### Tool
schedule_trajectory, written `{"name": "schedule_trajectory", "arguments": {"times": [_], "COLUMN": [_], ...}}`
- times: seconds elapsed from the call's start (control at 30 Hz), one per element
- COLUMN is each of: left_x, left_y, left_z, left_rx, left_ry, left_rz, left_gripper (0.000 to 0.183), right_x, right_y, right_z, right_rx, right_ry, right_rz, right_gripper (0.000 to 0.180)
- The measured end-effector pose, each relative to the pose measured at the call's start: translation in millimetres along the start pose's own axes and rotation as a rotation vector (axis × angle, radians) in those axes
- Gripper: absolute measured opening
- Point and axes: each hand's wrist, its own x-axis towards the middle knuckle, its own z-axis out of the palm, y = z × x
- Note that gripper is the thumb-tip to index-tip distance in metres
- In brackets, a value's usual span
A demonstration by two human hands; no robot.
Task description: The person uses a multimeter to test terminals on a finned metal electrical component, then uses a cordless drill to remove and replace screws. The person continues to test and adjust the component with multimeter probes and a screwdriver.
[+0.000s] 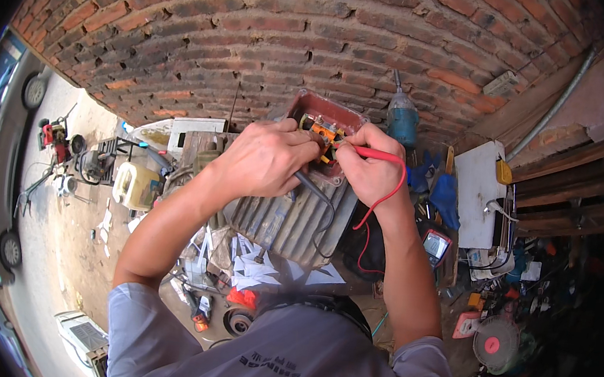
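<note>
A finned electric motor (287, 225) lies in front of me. Its reddish terminal box (311, 103) is uncovered, showing an orange terminal block (323, 131) with metal studs and wire ends. My left hand (267, 154) reaches over the box's left side, its fingers around a black test probe (313, 186) whose tip is hidden beneath them. From the right, my right hand (373, 165) pinches a red test probe (374, 153) close to the block; whether its tip makes contact cannot be seen. A digital multimeter (434, 246) with a lit display rests beside my right forearm.
Behind the motor rises a brick wall (274, 36). A blue-green power tool (402, 119) stands against it. Blue gloves (445, 198) and a white board (475, 195) are on the right. At left sit a plastic jerrycan (134, 186) and small machinery; paper pieces (255, 269) lie below the motor.
</note>
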Motion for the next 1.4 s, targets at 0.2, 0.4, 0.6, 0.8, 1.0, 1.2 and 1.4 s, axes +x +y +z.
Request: {"name": "schedule_trajectory", "arguments": {"times": [0.2,0.4,0.6,0.8,1.0,1.2,1.4], "left_x": [-13.6,-29.4,-24.4,-16.2,-16.9,-13.2,-12.8], "left_y": [-2.1,-6.9,-1.0,-3.1,-2.0,2.6,-2.0], "left_z": [-6.3,-0.6,8.7,8.1,6.5,3.2,10.4], "left_rx": [-0.076,-0.504,-0.764,-0.400,-0.340,-0.266,-0.231], "left_ry": [0.399,0.564,0.419,0.389,0.319,0.327,0.332], "left_rz": [-0.264,-0.564,-0.560,-0.430,-0.464,-0.424,-0.394], "left_gripper": [0.036,0.039,0.026,0.020,0.017,0.016,0.014], "right_x": [2.1,11.0,7.4,6.0,6.0,4.1,4.0], "right_y": [0.8,-2.3,1.9,3.9,3.2,0.7,-1.9], "right_z": [-2.5,-5.7,3.1,4.1,4.8,6.8,3.1], "right_rx": [-0.037,-0.063,-0.122,-0.085,-0.077,-0.132,-0.079], "right_ry": [-0.007,-0.081,0.006,0.027,0.027,0.056,-0.007], "right_rz": [-0.016,0.062,-0.003,-0.019,-0.016,-0.031,-0.004], "right_gripper": [0.013,0.016,0.013,0.014,0.016,0.016,0.013]}}
